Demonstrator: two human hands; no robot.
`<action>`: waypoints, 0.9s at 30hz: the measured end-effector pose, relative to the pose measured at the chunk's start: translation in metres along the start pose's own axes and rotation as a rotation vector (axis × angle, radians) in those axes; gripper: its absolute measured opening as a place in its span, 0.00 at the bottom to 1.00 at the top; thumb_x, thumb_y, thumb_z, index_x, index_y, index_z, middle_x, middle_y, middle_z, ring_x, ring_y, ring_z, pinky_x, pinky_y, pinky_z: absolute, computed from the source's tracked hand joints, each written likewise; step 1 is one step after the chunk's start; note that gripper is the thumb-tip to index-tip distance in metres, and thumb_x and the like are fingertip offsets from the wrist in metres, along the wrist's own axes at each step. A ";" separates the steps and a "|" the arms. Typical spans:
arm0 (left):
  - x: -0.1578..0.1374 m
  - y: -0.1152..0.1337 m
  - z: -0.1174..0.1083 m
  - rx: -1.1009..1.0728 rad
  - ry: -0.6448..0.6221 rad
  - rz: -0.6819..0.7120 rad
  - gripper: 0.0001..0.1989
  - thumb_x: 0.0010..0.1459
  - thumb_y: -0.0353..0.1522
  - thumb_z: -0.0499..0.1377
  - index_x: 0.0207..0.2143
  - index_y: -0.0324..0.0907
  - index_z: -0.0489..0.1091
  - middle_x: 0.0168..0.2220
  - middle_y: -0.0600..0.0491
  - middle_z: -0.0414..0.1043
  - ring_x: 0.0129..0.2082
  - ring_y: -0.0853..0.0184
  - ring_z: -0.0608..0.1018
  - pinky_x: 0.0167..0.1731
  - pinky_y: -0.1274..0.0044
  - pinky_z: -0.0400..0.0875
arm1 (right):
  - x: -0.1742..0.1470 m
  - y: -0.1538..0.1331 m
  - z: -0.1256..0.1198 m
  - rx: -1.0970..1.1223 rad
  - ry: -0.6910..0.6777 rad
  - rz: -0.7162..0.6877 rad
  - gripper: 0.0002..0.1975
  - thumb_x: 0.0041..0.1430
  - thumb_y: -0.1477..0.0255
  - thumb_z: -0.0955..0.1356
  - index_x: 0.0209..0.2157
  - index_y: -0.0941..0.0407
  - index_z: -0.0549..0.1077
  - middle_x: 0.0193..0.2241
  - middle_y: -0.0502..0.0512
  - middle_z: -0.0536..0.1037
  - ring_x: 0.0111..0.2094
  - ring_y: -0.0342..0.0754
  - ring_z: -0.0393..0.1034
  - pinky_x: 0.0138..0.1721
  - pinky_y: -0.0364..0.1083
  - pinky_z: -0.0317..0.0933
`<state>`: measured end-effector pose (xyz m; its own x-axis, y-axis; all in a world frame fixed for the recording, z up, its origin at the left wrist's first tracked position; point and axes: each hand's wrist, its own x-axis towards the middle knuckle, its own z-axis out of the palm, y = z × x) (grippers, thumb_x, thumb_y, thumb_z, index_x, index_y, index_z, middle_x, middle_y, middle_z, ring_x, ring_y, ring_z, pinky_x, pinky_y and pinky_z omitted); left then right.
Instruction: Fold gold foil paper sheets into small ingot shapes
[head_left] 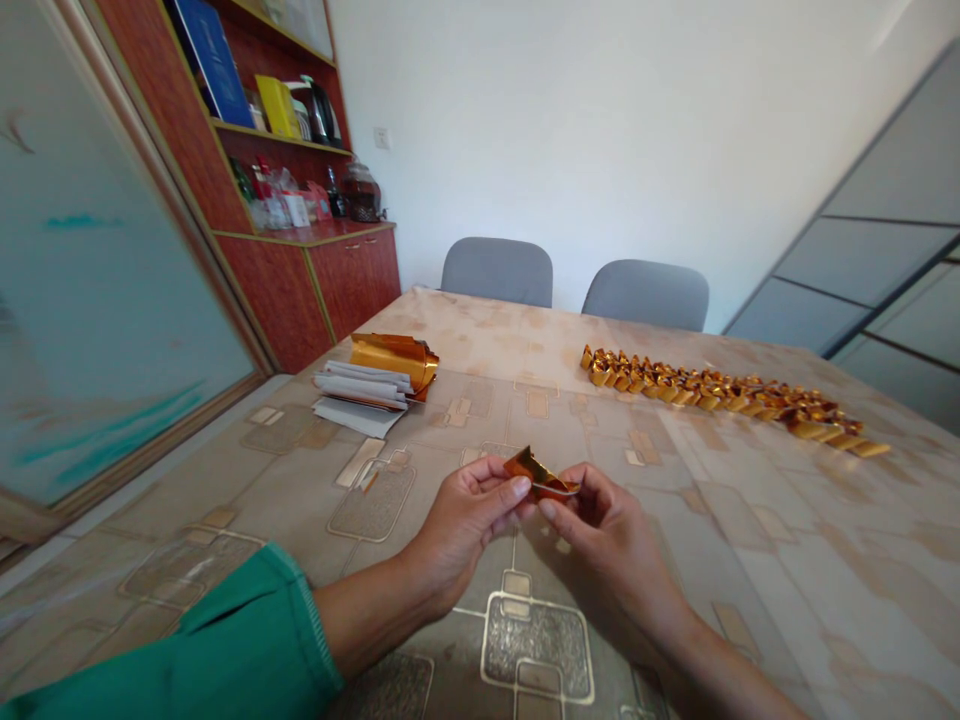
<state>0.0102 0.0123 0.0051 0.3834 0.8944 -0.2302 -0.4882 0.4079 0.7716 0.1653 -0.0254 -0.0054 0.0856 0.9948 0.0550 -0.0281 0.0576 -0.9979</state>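
Observation:
Both hands meet over the near middle of the table, pinching one partly folded piece of shiny gold foil paper point(546, 478). My left hand point(469, 520) grips its left end between thumb and fingers. On the right end, my right hand point(600, 515) is closed with the thumb below the paper's edge. A pointed corner of the foil stands up between them, and the fingertips behind it are hidden. Farther left on the table lies a stack of gold and grey-white paper sheets point(364, 395). Rows of folded gold foil pieces point(705, 385) stretch across the far right side.
The table point(525, 340) wears a patterned cover. Two grey chairs point(496, 270) stand at its far edge, by the white wall. A red-brown cabinet point(352, 270) with bottles, a kettle and a glass jar is at the back left, beside a frosted glass door point(97, 250).

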 end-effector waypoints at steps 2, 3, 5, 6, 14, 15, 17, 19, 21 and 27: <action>0.001 0.000 -0.001 0.019 -0.009 -0.002 0.17 0.42 0.32 0.74 0.30 0.36 0.71 0.31 0.53 0.77 0.29 0.73 0.78 0.37 0.79 0.73 | -0.001 -0.002 0.001 0.049 -0.023 0.024 0.13 0.54 0.63 0.74 0.29 0.55 0.68 0.24 0.48 0.71 0.23 0.42 0.61 0.24 0.42 0.52; 0.001 -0.001 -0.001 0.027 -0.012 -0.007 0.17 0.42 0.32 0.74 0.30 0.36 0.71 0.30 0.54 0.77 0.29 0.73 0.78 0.36 0.79 0.73 | -0.001 -0.003 0.001 0.062 -0.033 0.043 0.14 0.54 0.62 0.74 0.29 0.55 0.68 0.24 0.48 0.71 0.23 0.42 0.60 0.24 0.42 0.51; 0.002 -0.001 -0.002 0.035 -0.011 -0.021 0.17 0.42 0.33 0.74 0.30 0.37 0.71 0.29 0.55 0.76 0.28 0.74 0.77 0.35 0.80 0.73 | -0.002 -0.005 0.001 0.057 -0.046 0.071 0.15 0.53 0.61 0.74 0.28 0.55 0.67 0.23 0.48 0.71 0.22 0.41 0.59 0.23 0.42 0.49; 0.003 -0.002 -0.003 0.039 -0.008 -0.028 0.17 0.42 0.33 0.74 0.30 0.37 0.71 0.29 0.55 0.76 0.27 0.75 0.77 0.34 0.80 0.72 | -0.002 -0.006 0.001 0.045 -0.043 0.074 0.15 0.53 0.61 0.74 0.27 0.55 0.67 0.22 0.48 0.71 0.22 0.41 0.58 0.22 0.42 0.49; 0.003 -0.004 -0.003 0.059 -0.005 -0.001 0.16 0.44 0.33 0.73 0.32 0.38 0.72 0.31 0.54 0.76 0.28 0.74 0.76 0.34 0.80 0.72 | 0.002 -0.006 -0.003 0.068 -0.082 0.099 0.16 0.50 0.59 0.75 0.27 0.55 0.69 0.22 0.48 0.71 0.22 0.42 0.59 0.23 0.42 0.50; 0.003 -0.004 -0.003 0.053 -0.007 -0.005 0.16 0.44 0.33 0.74 0.32 0.38 0.72 0.31 0.54 0.76 0.29 0.74 0.76 0.35 0.80 0.72 | 0.003 -0.007 -0.003 0.070 -0.072 0.093 0.16 0.50 0.59 0.75 0.27 0.55 0.69 0.21 0.47 0.70 0.21 0.42 0.59 0.23 0.42 0.50; 0.002 -0.004 -0.002 0.040 -0.022 -0.017 0.16 0.44 0.33 0.74 0.31 0.38 0.72 0.31 0.55 0.76 0.30 0.74 0.76 0.36 0.80 0.72 | 0.003 -0.007 -0.002 0.055 -0.036 0.076 0.16 0.49 0.60 0.76 0.25 0.55 0.70 0.20 0.46 0.68 0.21 0.41 0.57 0.23 0.42 0.49; 0.002 -0.004 -0.003 0.033 -0.039 -0.027 0.16 0.44 0.33 0.74 0.31 0.38 0.71 0.31 0.55 0.75 0.31 0.74 0.76 0.37 0.80 0.71 | 0.001 -0.007 -0.002 0.029 -0.019 0.062 0.16 0.51 0.60 0.75 0.25 0.56 0.70 0.20 0.46 0.68 0.22 0.41 0.57 0.23 0.42 0.49; 0.002 -0.004 -0.003 0.042 -0.039 -0.034 0.16 0.44 0.33 0.73 0.31 0.38 0.71 0.30 0.56 0.75 0.30 0.74 0.76 0.36 0.80 0.71 | 0.000 -0.005 -0.001 0.015 -0.041 0.059 0.15 0.53 0.61 0.74 0.26 0.56 0.71 0.22 0.48 0.70 0.24 0.42 0.60 0.25 0.42 0.51; 0.003 -0.002 -0.001 0.017 0.000 -0.043 0.18 0.42 0.33 0.75 0.31 0.38 0.71 0.31 0.55 0.77 0.30 0.74 0.77 0.35 0.80 0.72 | 0.004 -0.006 -0.004 0.036 -0.075 0.042 0.16 0.54 0.57 0.74 0.29 0.55 0.72 0.24 0.49 0.72 0.25 0.44 0.62 0.27 0.43 0.54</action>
<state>0.0114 0.0139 0.0022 0.4037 0.8762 -0.2632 -0.4576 0.4426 0.7712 0.1697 -0.0219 0.0008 0.0088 0.9998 0.0167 -0.0655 0.0172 -0.9977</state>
